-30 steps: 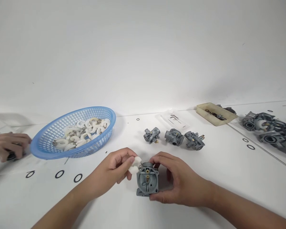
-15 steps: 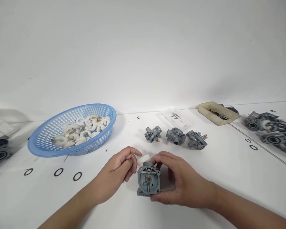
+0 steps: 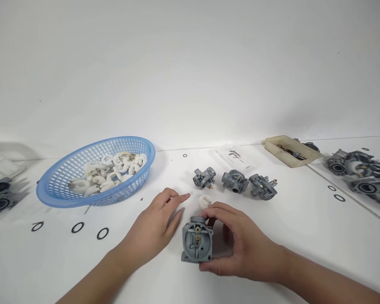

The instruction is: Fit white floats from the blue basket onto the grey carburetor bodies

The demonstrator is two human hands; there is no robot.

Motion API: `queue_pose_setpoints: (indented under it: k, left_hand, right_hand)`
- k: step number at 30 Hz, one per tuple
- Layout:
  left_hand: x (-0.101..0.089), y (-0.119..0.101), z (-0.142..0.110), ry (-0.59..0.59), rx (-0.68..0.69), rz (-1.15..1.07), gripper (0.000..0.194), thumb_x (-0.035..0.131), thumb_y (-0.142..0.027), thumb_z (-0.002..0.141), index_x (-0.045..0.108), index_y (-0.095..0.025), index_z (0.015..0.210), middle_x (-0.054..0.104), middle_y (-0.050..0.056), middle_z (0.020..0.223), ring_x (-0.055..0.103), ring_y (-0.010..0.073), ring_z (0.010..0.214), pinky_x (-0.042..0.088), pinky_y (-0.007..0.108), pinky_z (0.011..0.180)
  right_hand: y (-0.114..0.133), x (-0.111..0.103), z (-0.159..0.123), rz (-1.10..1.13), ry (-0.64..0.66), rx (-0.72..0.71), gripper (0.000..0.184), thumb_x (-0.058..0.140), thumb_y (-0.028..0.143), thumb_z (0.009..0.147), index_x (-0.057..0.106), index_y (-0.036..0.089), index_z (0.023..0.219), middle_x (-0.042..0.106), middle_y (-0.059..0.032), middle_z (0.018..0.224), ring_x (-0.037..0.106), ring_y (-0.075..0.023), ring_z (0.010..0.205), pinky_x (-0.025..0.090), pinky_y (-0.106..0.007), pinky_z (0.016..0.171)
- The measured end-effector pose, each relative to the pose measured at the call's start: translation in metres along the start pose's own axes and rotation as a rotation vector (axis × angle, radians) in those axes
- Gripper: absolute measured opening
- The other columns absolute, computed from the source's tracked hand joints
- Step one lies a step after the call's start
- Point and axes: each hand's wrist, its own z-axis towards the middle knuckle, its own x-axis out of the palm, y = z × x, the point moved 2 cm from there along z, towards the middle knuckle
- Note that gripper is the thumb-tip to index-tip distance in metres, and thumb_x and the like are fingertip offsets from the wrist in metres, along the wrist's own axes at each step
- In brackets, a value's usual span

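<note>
A grey carburetor body (image 3: pixel 196 242) is gripped in my right hand (image 3: pixel 240 242), its bowl cavity and brass jets facing me. Fingers lie along its top right and the thumb along its lower right edge. Just behind it on the table lies a white plastic float (image 3: pixel 204 201), partly hidden by my right fingers. My left hand (image 3: pixel 160 219) holds nothing; its fingers are apart, the index stretched toward the float without touching it.
A blue basket (image 3: pixel 50 192) of white floats stands at left. Several carburetor bodies (image 3: pixel 234 181) sit beyond my hands, near a bag of small pins (image 3: pixel 236 156). A beige tray (image 3: pixel 286 159) and a carburetor pile (image 3: pixel 367 177) are at right. Black rings (image 3: pixel 77 227) lie on the table.
The white float has shifted right and away from me, out from beside my left fingertips. My left fingers have straightened and spread. My right hand still holds the carburetor body in place.
</note>
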Motion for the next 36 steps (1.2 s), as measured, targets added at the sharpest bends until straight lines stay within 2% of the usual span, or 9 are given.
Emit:
queue_pose_setpoints:
  k: [7,12,18,23,27,29,31,33,36]
  left_hand:
    - [0.010,-0.002,0.008,-0.003,0.256,0.078,0.052,0.056,-0.039,0.117,0.050,-0.042,0.168,0.055,0.008,0.166,0.056,0.0341,0.150,0.061,0.056,0.116]
    - [0.018,-0.012,0.023,0.048,0.305,0.102,0.051,0.064,-0.045,0.114,0.056,-0.046,0.164,0.051,0.005,0.175,0.054,0.0375,0.154,0.065,0.060,0.108]
    - [0.025,-0.014,0.030,0.002,0.320,0.073,0.033,0.062,-0.036,0.115,0.073,-0.040,0.146,0.069,0.006,0.157,0.063,0.0346,0.145,0.067,0.056,0.104]
    - [0.027,-0.011,0.028,-0.046,0.276,-0.008,0.018,0.067,-0.037,0.112,0.078,-0.025,0.119,0.077,0.011,0.145,0.067,0.0351,0.138,0.066,0.055,0.107]
    - [0.020,-0.009,0.020,-0.069,0.234,-0.108,0.013,0.071,-0.036,0.108,0.078,-0.025,0.107,0.082,0.008,0.136,0.072,0.0344,0.134,0.066,0.053,0.106]
    - [0.014,-0.009,0.013,-0.103,0.187,-0.181,0.014,0.072,-0.038,0.107,0.078,-0.026,0.106,0.082,0.008,0.136,0.078,0.0308,0.122,0.070,0.045,0.094]
    - [0.008,-0.010,0.005,-0.146,0.117,-0.262,0.021,0.069,-0.044,0.111,0.077,-0.025,0.106,0.082,0.009,0.139,0.082,0.0219,0.092,0.070,0.034,0.070]
    - [0.003,-0.011,-0.001,-0.183,0.035,-0.441,0.027,0.070,-0.048,0.111,0.076,-0.023,0.103,0.081,0.011,0.141,0.077,0.0146,0.068,0.066,0.029,0.054]
    - [-0.001,-0.014,-0.006,-0.188,-0.053,-0.869,0.024,0.085,-0.045,0.102,0.077,-0.022,0.100,0.083,0.013,0.139,0.086,0.0223,0.085,0.069,0.027,0.057]
  right_hand:
    - [0.005,0.008,-0.008,-0.013,-0.024,-0.140,0.080,0.111,0.046,0.058,0.074,0.025,0.126,0.075,-0.0014,0.109,0.071,-0.0220,0.093,0.058,-0.035,0.086]
    - [0.014,0.012,-0.011,0.023,-0.024,-0.139,0.072,0.107,0.051,0.055,0.076,0.025,0.114,0.079,0.0013,0.105,0.071,-0.0196,0.087,0.058,-0.034,0.086]
    - [0.013,0.013,-0.007,0.058,-0.008,-0.096,0.066,0.105,0.051,0.056,0.076,0.025,0.109,0.079,0.0014,0.104,0.071,-0.0201,0.088,0.057,-0.035,0.089]
    - [0.009,0.009,-0.007,0.056,-0.002,-0.083,0.068,0.108,0.050,0.056,0.076,0.026,0.111,0.079,0.0013,0.105,0.072,-0.0214,0.091,0.055,-0.035,0.088]
    - [0.010,0.002,-0.007,0.009,-0.001,-0.055,0.069,0.110,0.045,0.058,0.076,0.027,0.115,0.079,0.0013,0.107,0.072,-0.0216,0.092,0.053,-0.034,0.085]
    - [0.011,0.000,-0.007,-0.010,-0.001,-0.021,0.067,0.109,0.043,0.059,0.076,0.027,0.116,0.078,0.0008,0.108,0.072,-0.0221,0.093,0.052,-0.034,0.083]
    - [0.011,-0.002,-0.006,-0.021,0.003,0.013,0.066,0.108,0.043,0.060,0.076,0.027,0.115,0.078,0.0001,0.109,0.072,-0.0227,0.094,0.052,-0.034,0.081]
    - [0.011,-0.003,-0.006,-0.022,0.008,0.036,0.066,0.107,0.043,0.060,0.075,0.027,0.115,0.077,-0.0003,0.109,0.071,-0.0231,0.094,0.052,-0.034,0.081]
    - [0.010,-0.003,-0.006,-0.007,0.006,0.050,0.067,0.107,0.046,0.060,0.073,0.027,0.114,0.077,-0.0005,0.108,0.071,-0.0236,0.093,0.052,-0.036,0.083]
